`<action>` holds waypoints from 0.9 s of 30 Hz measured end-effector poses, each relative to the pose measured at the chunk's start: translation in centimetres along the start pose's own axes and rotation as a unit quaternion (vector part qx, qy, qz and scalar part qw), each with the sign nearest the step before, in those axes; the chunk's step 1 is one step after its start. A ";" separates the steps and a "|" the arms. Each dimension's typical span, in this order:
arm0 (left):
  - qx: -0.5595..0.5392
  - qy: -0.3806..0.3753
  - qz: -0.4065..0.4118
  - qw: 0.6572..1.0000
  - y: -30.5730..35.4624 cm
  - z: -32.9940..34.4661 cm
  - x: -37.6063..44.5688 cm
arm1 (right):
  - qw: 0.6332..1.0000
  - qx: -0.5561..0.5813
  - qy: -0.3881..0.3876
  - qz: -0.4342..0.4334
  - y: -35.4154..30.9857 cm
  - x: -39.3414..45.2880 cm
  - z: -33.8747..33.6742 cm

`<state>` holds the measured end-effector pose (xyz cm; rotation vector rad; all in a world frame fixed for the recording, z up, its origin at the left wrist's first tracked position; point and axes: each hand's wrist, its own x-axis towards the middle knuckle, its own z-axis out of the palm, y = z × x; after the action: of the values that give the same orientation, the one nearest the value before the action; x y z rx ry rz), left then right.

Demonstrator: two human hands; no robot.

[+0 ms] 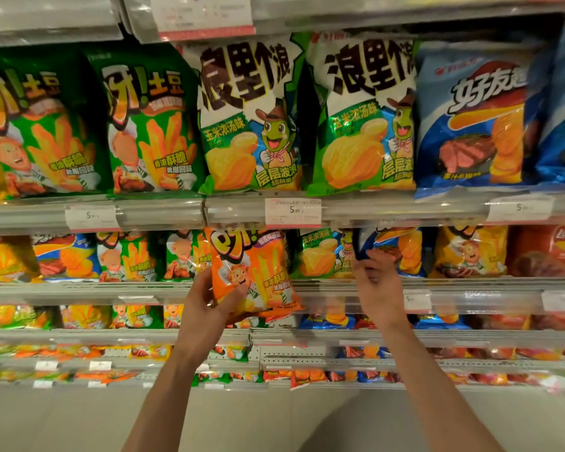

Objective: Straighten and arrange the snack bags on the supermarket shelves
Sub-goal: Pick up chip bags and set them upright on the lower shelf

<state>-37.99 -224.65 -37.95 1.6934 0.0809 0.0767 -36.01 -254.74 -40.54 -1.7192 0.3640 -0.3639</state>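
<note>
My left hand [213, 296] grips an orange snack bag [261, 272] by its lower left corner and holds it upright in front of the second shelf. My right hand [374, 282] reaches into that same shelf, and its fingers pinch the left edge of a blue snack bag [395, 249] standing there. Between the two hands stands a small green and white bag [323, 256].
The upper shelf [177, 213] carries large green, green-and-white and blue bags in a row, with price tags [292, 212] on its rail. Orange, green, blue and red bags line the second shelf [79, 287]. Three lower shelves hold more small bags. Grey floor lies below.
</note>
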 end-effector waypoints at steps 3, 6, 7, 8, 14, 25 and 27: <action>-0.006 0.000 -0.016 1.000 0.0 -0.7 -1.2 | 0.998 0.011 -0.051 0.032 0.3 -1.6 -0.1; 0.004 0.014 -0.028 1.000 -0.1 -1.7 -2.5 | 0.995 0.030 -0.078 0.051 0.5 -3.4 0.4; 0.006 0.017 -0.030 0.999 -0.3 -2.2 -2.9 | 0.994 0.035 -0.087 0.059 0.5 -4.0 0.8; 0.005 0.019 -0.034 0.999 -0.5 -2.6 -3.5 | 0.992 0.038 -0.095 0.069 0.5 -4.7 1.1; -0.006 0.029 -0.040 0.999 -1.7 -7.1 -6.1 | 0.986 0.030 -0.123 0.105 -0.1 -9.7 4.5; -0.081 0.052 -0.050 0.994 -3.5 -26.2 -8.8 | 0.983 0.029 -0.148 0.104 -5.1 -21.2 20.3; -0.077 0.058 -0.046 0.994 -3.9 -29.7 -9.3 | 0.983 0.014 -0.160 0.086 -5.9 -22.8 23.7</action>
<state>-50.22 -195.79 -38.14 1.5274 0.2338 0.1095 -45.99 -222.83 -39.69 -1.6715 0.2668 0.0354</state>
